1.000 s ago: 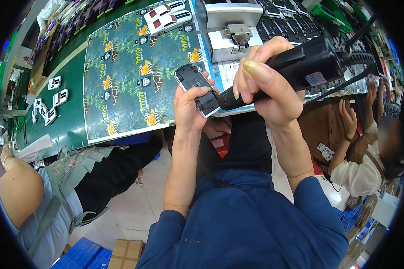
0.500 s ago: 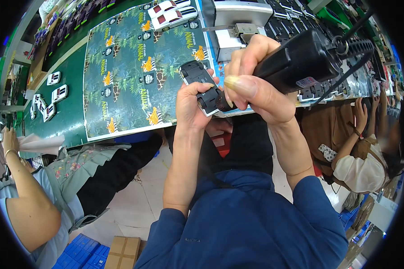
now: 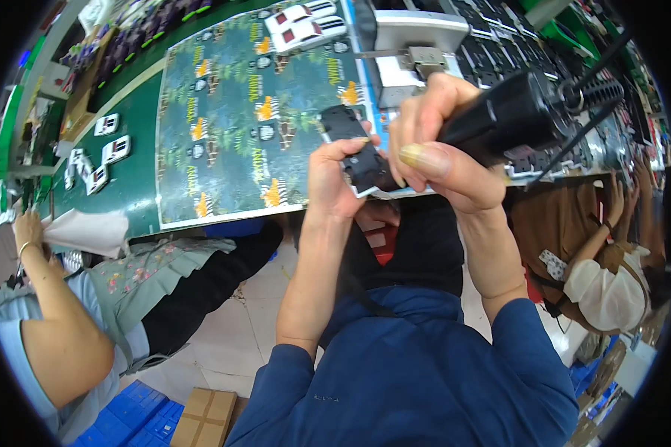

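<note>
Bench [image 3: 138, 182] carried a printed sheet [image 3: 238, 112] and white toy cars [image 3: 115, 149] | right hand [image 3: 440, 153] gripped a black driver [image 3: 514, 115] above the bench edge | left hand [image 3: 335, 179] pinched a black chassis [image 3: 358, 149] against the driver's tip

A patterned green mat [image 3: 231, 127] covers the bench, white toy cars [image 3: 306, 21] at its far edge.

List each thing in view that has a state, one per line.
Black plastic part: held up off the table in the left hand.
Black power screwdriver: gripped in the right hand, tip at the part.
White toy cars: resting on the printed mat.
Cardboard box: closed, on the floor.
</note>
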The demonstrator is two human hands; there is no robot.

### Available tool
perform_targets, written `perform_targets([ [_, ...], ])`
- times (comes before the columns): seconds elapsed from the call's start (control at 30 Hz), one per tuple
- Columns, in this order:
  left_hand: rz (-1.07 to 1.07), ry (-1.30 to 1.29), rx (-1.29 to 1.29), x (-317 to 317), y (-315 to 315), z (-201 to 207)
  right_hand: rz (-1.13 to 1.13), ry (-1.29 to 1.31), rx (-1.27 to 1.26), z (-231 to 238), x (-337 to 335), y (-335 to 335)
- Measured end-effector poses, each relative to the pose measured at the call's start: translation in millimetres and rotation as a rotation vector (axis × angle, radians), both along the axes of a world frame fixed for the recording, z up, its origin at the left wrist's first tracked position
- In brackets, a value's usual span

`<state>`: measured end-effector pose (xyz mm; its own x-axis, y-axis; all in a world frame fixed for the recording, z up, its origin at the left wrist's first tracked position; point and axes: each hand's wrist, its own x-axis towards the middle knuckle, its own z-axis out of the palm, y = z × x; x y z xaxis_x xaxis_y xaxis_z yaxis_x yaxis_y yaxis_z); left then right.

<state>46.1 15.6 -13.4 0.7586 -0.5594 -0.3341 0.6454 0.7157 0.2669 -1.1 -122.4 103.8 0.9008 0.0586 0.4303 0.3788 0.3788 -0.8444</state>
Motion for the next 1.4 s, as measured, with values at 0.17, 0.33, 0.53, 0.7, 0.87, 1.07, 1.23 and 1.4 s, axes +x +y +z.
perform_targets([
  [0.17, -0.003, -0.45, 0.437, 2.7, -17.2, 38.7, -0.06, -0.121, 0.006, 5.8, -19.6, -16.4],
  [0.33, 0.048, -1.88, 1.739, 73.1, 46.8, 47.0, 0.012, -0.261, 0.1, 13.8, -40.0, -46.8],
  [0.53, 0.07, -2.023, 2.352, 111.8, 152.4, 38.6, -0.041, -0.229, 0.145, 4.3, -50.2, -66.5],
  [0.7, 0.219, -1.187, 2.609, 103.9, 227.2, 6.9, -0.049, -0.17, 0.136, -0.3, -50.1, -66.0],
  [0.87, 0.259, -1.367, 2.394, 141.5, 279.4, -3.1, -0.007, -0.143, 0.16, 0.1, -41.1, -60.2],
  [1.07, 0.209, -1.281, 2.522, 176.9, 342.2, -7.8, 0.003, -0.132, 0.16, -1.6, -27.1, -52.3],
  [1.23, 0.319, -1.026, 2.731, 201.3, 389.7, -6.9, 0.004, -0.143, 0.131, 1.7, -18.2, -51.3],
  [1.4, 0.383, -0.356, 2.868, 193.4, 371.1, -1.1, -0.02, -0.141, 0.132, -1.1, -23.3, -45.0],
])
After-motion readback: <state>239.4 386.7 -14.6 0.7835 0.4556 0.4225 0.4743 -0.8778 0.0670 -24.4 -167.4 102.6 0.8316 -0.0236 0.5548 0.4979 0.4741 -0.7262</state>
